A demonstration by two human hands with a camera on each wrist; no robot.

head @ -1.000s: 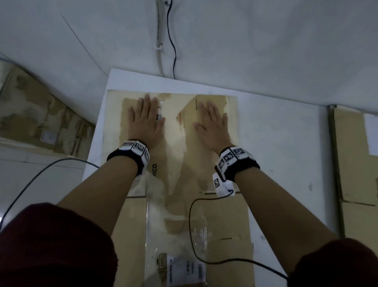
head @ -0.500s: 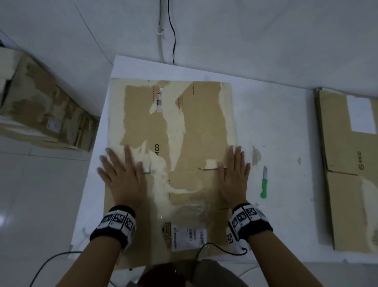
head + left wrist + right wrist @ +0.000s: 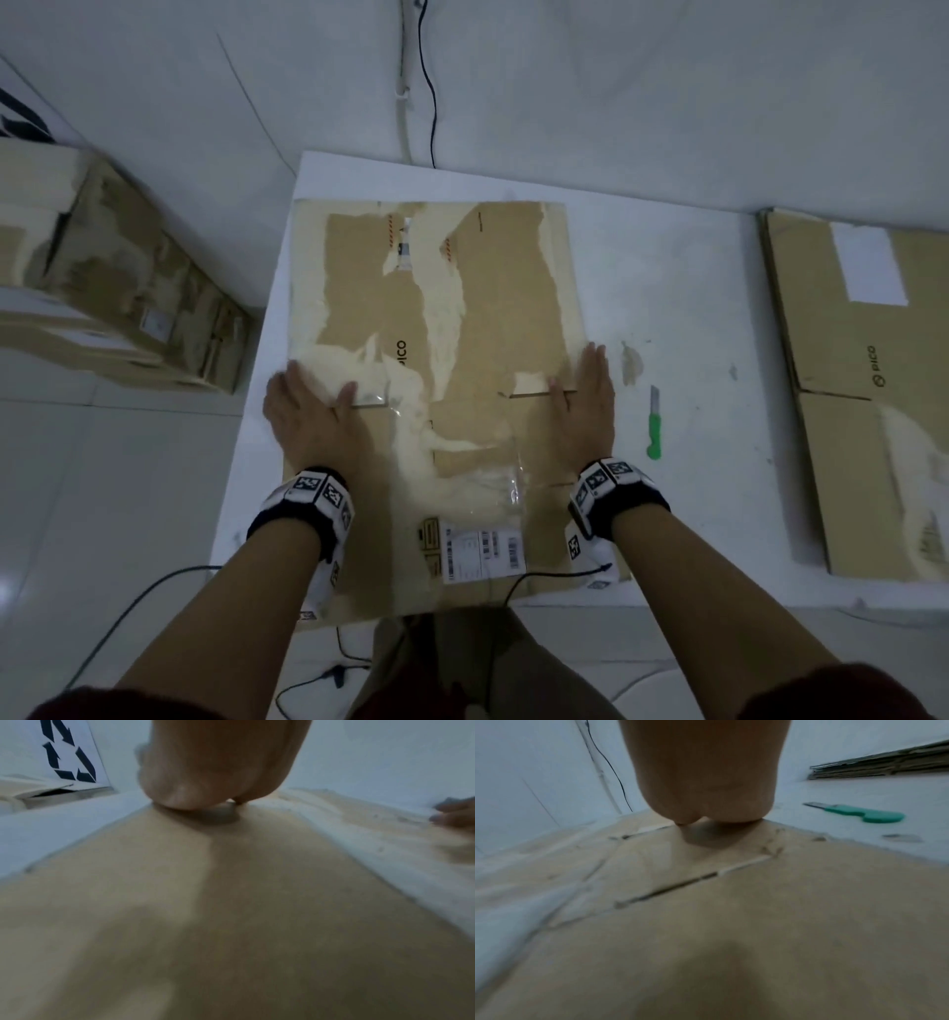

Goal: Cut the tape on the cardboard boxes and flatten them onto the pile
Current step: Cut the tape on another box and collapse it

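A flattened cardboard box [image 3: 493,308] with torn paper patches and a shipping label lies on the white table [image 3: 667,288]. My left hand [image 3: 308,411] lies flat on its left edge, fingers straight. My right hand [image 3: 585,406] presses flat on its right edge, beside a slit between flaps. Both wrist views show a palm on brown cardboard [image 3: 231,902] [image 3: 731,923]. A green-handled knife [image 3: 653,424] [image 3: 859,814] lies on the table just right of my right hand, untouched.
A pile of flattened boxes [image 3: 873,385] sits at the table's right end. Unflattened boxes [image 3: 118,288] stand on the floor to the left. A cable [image 3: 426,82] runs down the wall behind the table.
Both hands slid from the far end of the cardboard back toward me, then outward to its left and right edges. The fingers of both hands have closed together.
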